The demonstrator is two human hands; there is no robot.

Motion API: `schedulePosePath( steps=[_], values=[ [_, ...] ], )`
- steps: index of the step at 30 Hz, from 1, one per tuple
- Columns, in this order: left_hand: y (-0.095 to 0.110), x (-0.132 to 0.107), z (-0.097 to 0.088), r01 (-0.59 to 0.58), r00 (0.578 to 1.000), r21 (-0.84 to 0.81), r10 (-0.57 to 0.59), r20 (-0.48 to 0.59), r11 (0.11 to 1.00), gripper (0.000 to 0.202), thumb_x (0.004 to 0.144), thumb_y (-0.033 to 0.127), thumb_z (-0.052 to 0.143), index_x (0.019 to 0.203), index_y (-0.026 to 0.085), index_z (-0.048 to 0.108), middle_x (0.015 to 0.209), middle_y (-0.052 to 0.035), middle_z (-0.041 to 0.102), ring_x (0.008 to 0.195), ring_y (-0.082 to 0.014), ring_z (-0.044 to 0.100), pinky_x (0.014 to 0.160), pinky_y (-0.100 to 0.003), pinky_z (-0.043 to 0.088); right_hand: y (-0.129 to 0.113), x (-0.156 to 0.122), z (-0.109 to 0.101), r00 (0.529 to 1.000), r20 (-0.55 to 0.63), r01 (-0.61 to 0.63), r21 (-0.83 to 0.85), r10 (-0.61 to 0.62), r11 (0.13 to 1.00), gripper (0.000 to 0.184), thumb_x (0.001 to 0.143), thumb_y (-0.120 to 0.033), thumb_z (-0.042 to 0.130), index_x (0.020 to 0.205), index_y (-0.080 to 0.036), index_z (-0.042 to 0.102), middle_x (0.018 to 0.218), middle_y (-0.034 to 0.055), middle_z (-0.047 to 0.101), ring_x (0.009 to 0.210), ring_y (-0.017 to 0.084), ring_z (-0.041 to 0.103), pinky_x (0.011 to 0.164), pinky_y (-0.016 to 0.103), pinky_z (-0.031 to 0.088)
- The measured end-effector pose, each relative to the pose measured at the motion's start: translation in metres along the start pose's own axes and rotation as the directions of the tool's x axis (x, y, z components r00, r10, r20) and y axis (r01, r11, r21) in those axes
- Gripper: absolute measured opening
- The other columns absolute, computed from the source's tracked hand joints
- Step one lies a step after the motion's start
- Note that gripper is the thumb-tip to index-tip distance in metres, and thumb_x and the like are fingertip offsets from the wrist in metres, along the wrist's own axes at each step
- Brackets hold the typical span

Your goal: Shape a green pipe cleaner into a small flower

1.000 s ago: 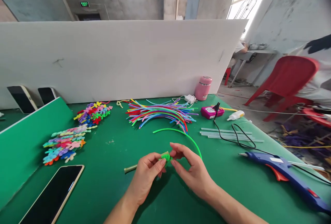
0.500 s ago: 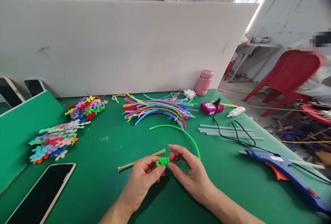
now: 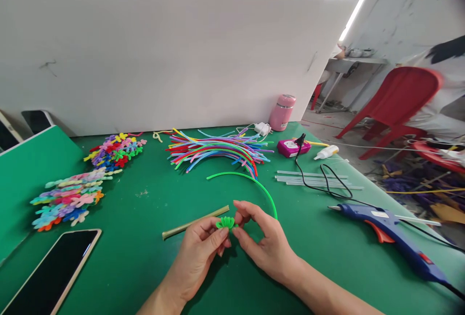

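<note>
Bright green pipe cleaner [image 3: 225, 222], dark green table [image 3: 145, 266], blue and orange glue gun [image 3: 390, 230], pink flask [image 3: 282, 112], red chair [image 3: 395, 102].

Green pipe-cleaner bundle [image 3: 225, 222], a tight ball a second ago, is now spread into a small flat fan of loops. Left hand [image 3: 199, 256] has drawn back off the olive stick [image 3: 189, 224]. Its whole length now shows on the bench [image 3: 145, 261]; earlier only its left end did. Right hand [image 3: 263, 242] pinches a bit closer in.
</note>
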State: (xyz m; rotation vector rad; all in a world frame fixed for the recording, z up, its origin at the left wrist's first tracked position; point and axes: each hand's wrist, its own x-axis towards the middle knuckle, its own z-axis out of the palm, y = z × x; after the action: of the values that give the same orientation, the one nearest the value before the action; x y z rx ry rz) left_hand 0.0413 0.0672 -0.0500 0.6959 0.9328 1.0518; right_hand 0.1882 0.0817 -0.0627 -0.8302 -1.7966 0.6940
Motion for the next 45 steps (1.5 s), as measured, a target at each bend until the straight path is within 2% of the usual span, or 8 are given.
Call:
schedulePosePath(
  steps=[9, 13, 18, 21, 28, 33, 41, 45],
  values=[
    [-0.0023, -0.0004, -0.0006, -0.096, 0.995, 0.145, 0.098, -0.013, 0.985, 0.012, 0.065, 0.026, 0.069, 0.068, 0.015, 0.066, 0.059, 0.0009, 0.055, 0.056, -0.0088, 0.045, 0.052, -0.019, 0.036, -0.0021, 0.0015, 0.0015, 0.989, 0.029, -0.148, 0.196, 0.145, 0.969, 0.038, 0.076, -0.01, 0.048, 0.112, -0.02, 0.044, 0.078, 0.001, 0.052, 0.069, 0.011, 0.053, 0.068, 0.026, 0.048],
    [-0.0016, -0.0007, -0.0014, -0.138, 0.989, 0.284, 0.146, -0.007, 0.949, 0.013, 0.067, 0.027, 0.067, 0.072, 0.016, 0.067, 0.059, 0.0012, 0.056, 0.054, -0.0092, 0.044, 0.05, -0.019, 0.036, -0.0015, 0.0023, 0.0003, 0.991, 0.029, -0.134, 0.202, 0.131, 0.97, 0.04, 0.074, -0.008, 0.048, 0.112, -0.02, 0.043, 0.078, 0.001, 0.051, 0.068, 0.011, 0.052, 0.066, 0.026, 0.048],
    [0.0005, -0.0022, 0.0, -0.21, 0.974, 0.286, 0.226, -0.022, 0.935, 0.021, 0.062, 0.024, 0.07, 0.083, 0.019, 0.066, 0.078, -0.0016, 0.062, 0.073, -0.0149, 0.053, 0.065, -0.023, 0.042, -0.0013, 0.0023, -0.0005, 0.995, 0.036, -0.095, 0.173, 0.09, 0.98, 0.043, 0.072, -0.007, 0.048, 0.112, -0.02, 0.043, 0.076, 0.0007, 0.052, 0.067, 0.011, 0.053, 0.066, 0.027, 0.048],
    [0.0006, -0.0028, 0.0001, -0.253, 0.96, 0.32, 0.277, -0.032, 0.913, 0.015, 0.063, 0.025, 0.069, 0.076, 0.019, 0.066, 0.075, -0.0014, 0.06, 0.068, -0.0137, 0.051, 0.06, -0.021, 0.041, -0.0013, 0.0019, -0.0011, 0.996, 0.052, -0.077, 0.167, 0.07, 0.983, 0.044, 0.071, -0.007, 0.047, 0.112, -0.02, 0.044, 0.077, 0.0006, 0.052, 0.066, 0.011, 0.053, 0.065, 0.026, 0.048],
    [-0.0041, -0.0028, -0.0048, -0.188, 0.98, 0.243, 0.199, -0.021, 0.952, 0.012, 0.066, 0.026, 0.067, 0.076, 0.018, 0.065, 0.063, 0.0016, 0.057, 0.055, -0.0091, 0.047, 0.054, -0.02, 0.039, -0.0029, 0.0032, -0.0007, 0.989, 0.044, -0.145, 0.207, 0.139, 0.968, 0.041, 0.072, -0.008, 0.048, 0.11, -0.019, 0.044, 0.077, 0.0009, 0.052, 0.068, 0.011, 0.053, 0.066, 0.027, 0.048],
    [-0.0032, -0.0028, -0.0057, -0.167, 0.985, 0.193, 0.173, -0.018, 0.967, 0.012, 0.066, 0.025, 0.067, 0.075, 0.017, 0.065, 0.061, 0.001, 0.057, 0.057, -0.0093, 0.047, 0.056, -0.02, 0.038, -0.0031, 0.0045, 0.0019, 0.958, 0.091, -0.286, 0.363, 0.272, 0.887, 0.037, 0.072, -0.013, 0.052, 0.108, -0.02, 0.045, 0.076, 0.0003, 0.052, 0.069, 0.011, 0.052, 0.067, 0.027, 0.047],
    [-0.003, -0.0034, -0.0031, -0.154, 0.987, 0.16, 0.16, -0.02, 0.975, 0.016, 0.064, 0.025, 0.068, 0.077, 0.016, 0.066, 0.066, -0.0007, 0.06, 0.059, -0.0102, 0.048, 0.058, -0.02, 0.039, -0.0012, 0.0066, 0.0066, 0.891, 0.182, -0.427, 0.647, 0.416, 0.632, 0.036, 0.066, -0.019, 0.061, 0.1, -0.019, 0.049, 0.073, -0.0015, 0.049, 0.065, 0.01, 0.05, 0.061, 0.024, 0.043],
    [-0.0054, -0.0029, -0.0036, -0.2, 0.978, 0.268, 0.208, -0.003, 0.942, 0.02, 0.066, 0.025, 0.065, 0.085, 0.018, 0.065, 0.073, -0.0022, 0.062, 0.066, -0.0134, 0.053, 0.062, -0.022, 0.042, -0.0022, 0.0058, 0.0062, 0.905, 0.168, -0.411, 0.584, 0.392, 0.7, 0.035, 0.066, -0.016, 0.058, 0.101, -0.019, 0.049, 0.074, -0.0012, 0.049, 0.065, 0.01, 0.05, 0.06, 0.024, 0.043]
  ],
)
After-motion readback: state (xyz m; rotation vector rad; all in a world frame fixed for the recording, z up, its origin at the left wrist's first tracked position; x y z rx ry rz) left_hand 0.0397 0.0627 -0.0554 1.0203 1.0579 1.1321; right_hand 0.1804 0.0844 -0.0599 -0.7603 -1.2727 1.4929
